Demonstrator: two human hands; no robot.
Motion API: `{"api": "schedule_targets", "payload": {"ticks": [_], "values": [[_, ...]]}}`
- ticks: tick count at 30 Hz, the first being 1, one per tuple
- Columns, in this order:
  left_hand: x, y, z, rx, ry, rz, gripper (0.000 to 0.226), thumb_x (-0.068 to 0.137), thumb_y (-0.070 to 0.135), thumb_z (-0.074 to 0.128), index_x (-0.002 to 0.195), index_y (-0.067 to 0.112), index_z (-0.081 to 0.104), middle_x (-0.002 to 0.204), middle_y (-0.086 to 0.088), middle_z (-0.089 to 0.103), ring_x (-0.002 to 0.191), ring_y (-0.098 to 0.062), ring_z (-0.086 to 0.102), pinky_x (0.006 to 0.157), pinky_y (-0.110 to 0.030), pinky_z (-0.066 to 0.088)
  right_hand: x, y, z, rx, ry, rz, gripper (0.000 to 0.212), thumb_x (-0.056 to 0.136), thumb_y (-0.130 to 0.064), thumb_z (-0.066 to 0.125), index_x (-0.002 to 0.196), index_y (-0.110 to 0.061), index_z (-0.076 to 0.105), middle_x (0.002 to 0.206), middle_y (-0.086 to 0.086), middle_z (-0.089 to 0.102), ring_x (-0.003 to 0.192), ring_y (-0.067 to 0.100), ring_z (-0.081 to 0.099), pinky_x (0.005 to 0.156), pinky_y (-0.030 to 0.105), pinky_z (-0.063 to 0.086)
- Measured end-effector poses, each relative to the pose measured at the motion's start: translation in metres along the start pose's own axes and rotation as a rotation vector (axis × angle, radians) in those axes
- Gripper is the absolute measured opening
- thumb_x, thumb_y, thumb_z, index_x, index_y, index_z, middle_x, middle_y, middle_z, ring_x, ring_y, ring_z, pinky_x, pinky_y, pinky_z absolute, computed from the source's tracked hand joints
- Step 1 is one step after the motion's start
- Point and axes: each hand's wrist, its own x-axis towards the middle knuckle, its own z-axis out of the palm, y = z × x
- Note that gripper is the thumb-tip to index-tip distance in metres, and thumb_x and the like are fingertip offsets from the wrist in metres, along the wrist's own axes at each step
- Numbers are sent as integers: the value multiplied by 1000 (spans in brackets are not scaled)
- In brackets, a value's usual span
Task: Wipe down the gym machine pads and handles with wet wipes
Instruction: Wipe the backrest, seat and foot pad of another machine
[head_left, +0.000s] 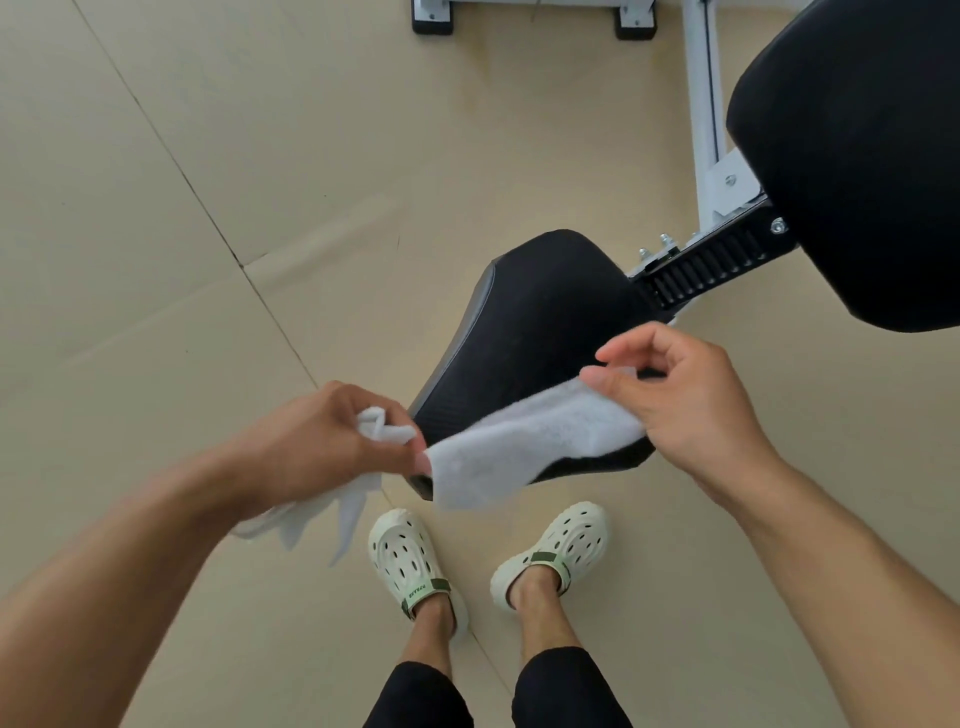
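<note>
My left hand (332, 431) grips a crumpled wipe (382, 423). My right hand (680, 395) pinches a fresh wet wipe (530, 441), spread between both hands above the seat pad (535, 312), apparently for wiping it.

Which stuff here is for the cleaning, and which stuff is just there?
For the cleaning:
- flat white wet wipe, stretched between both hands
- crumpled white wipe, gripped in the left hand
- right hand, pinching the flat wipe
- black padded seat
- big black back pad

Just there:
- pale green clog shoes
- beige floor
- white metal frame
</note>
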Motion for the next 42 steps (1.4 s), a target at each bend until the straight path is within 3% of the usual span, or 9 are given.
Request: {"api": "schedule_targets", "payload": {"ticks": [7, 12, 15, 19, 25, 28, 33, 37, 42], "values": [[28, -3, 31, -314, 495, -121, 23, 81, 39, 80, 99, 34, 67, 89, 5, 67, 66, -7, 63, 50, -22, 39, 50, 13, 38, -375, 173, -131, 37, 92, -46, 71, 123, -29, 61, 124, -11, 51, 112, 14, 58, 91, 36, 52], [26, -8, 52, -162, 593, 0, 23, 85, 48, 70, 106, 41, 63, 97, 6, 65, 85, -18, 65, 65, -30, 49, 27, 12, 55, -234, 366, -177, 26, 96, -36, 69, 119, -26, 63, 111, -13, 51, 105, 12, 54, 91, 31, 49], [28, -9, 61, 249, 511, 128, 40, 92, 60, 55, 131, 51, 55, 109, 7, 69, 104, -23, 65, 79, -35, 52, 15, 12, 69, -265, 208, -198, 27, 101, -33, 63, 125, -22, 66, 123, -9, 57, 117, 13, 56, 93, 24, 46], [30, -23, 70, 613, 479, 292, 46, 98, 63, 39, 143, 51, 44, 101, 13, 67, 97, -17, 66, 70, -33, 49, 23, 18, 79, -426, -53, -231, 44, 107, -36, 49, 149, -23, 52, 153, -9, 49, 144, 9, 38, 117, 27, 32], [32, -50, 61, 605, 595, 501, 25, 91, 49, 62, 113, 43, 73, 68, 14, 60, 64, -17, 66, 48, -23, 31, 9, 45, 60, -476, -147, -235, 45, 105, -45, 48, 147, -30, 54, 160, -14, 39, 151, 1, 24, 122, 28, 26], [30, -42, 63, 428, 627, 447, 22, 91, 47, 66, 109, 39, 74, 87, 16, 72, 76, -18, 70, 55, -25, 38, 3, 37, 68, -338, 91, -126, 46, 104, -46, 51, 144, -24, 57, 157, -11, 41, 147, 6, 32, 116, 25, 31], [33, -28, 81, -241, 831, 45, 17, 93, 49, 62, 104, 38, 68, 76, 10, 62, 72, -12, 59, 62, -24, 42, 40, -1, 129, -341, 1, 258, 82, 105, -61, 24, 163, -9, -1, 172, 6, -8, 158, 20, -9, 129, 39, 5], [44, -34, 83, -869, 980, -267, 15, 97, 40, 60, 97, 27, 68, 91, 10, 66, 90, -13, 61, 72, -23, 42, 23, -6, 177, -693, -41, -105, 83, 104, -63, 13, 161, -8, -12, 168, 11, -22, 156, 21, -22, 127, 37, -10], [41, -41, 87, -870, 954, -269, 17, 98, 39, 60, 98, 24, 68, 90, 15, 64, 87, -5, 59, 65, -13, 39, -53, 43, 153, -741, -181, -270, 82, 102, -67, 8, 160, -16, -21, 167, 1, -28, 154, 14, -25, 128, 39, -8]]}}
